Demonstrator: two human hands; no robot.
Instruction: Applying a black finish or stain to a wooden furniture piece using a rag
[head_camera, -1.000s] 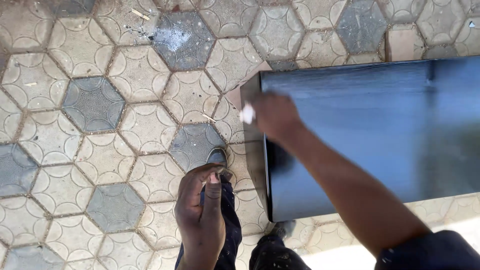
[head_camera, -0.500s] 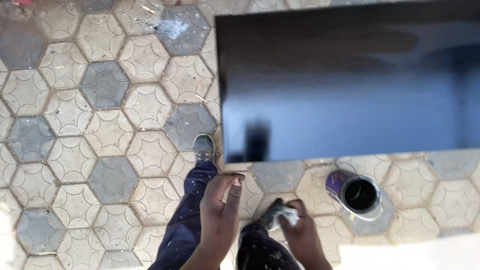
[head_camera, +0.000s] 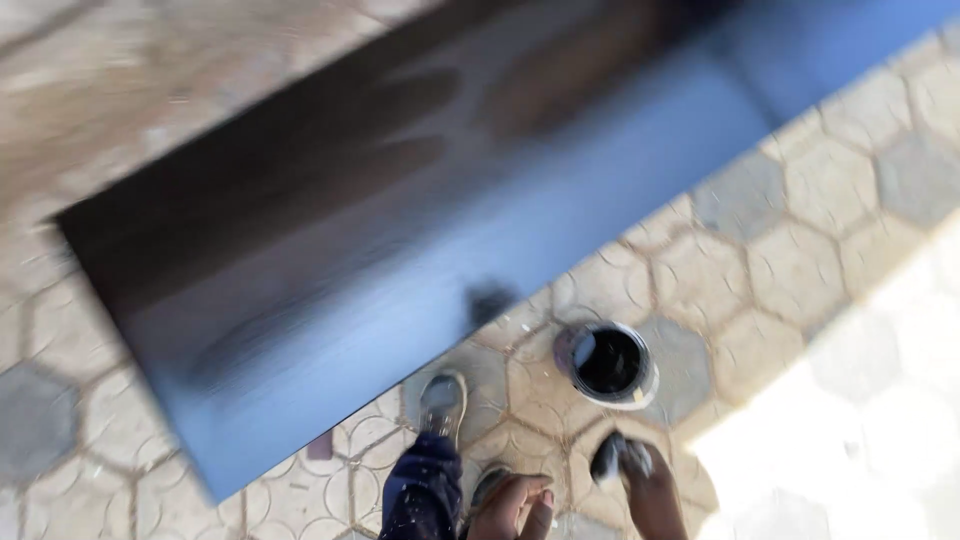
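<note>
A long, glossy dark board (head_camera: 400, 230) lies flat on the hexagon paving and fills most of the blurred head view. Just below its near edge stands an open can of black paint (head_camera: 608, 362). My right hand (head_camera: 650, 490) sits at the bottom of the frame, below the can, closed around a dark, paint-soaked rag (head_camera: 618, 456). My left hand (head_camera: 512, 508) rests on my knee beside it, fingers loosely curled and empty. My dark trouser leg (head_camera: 422, 490) and grey shoe (head_camera: 442, 400) show between the board and my hands.
Grey and beige hexagonal paving stones (head_camera: 800, 250) surround the board. Bright sunlight washes out the ground at the lower right (head_camera: 860, 420). A small dark scrap (head_camera: 320, 446) lies by the board's near edge.
My right hand left the board's corner and came back toward my knees with the rag. The view swung right and tilted, bringing the paint can closer to centre.
</note>
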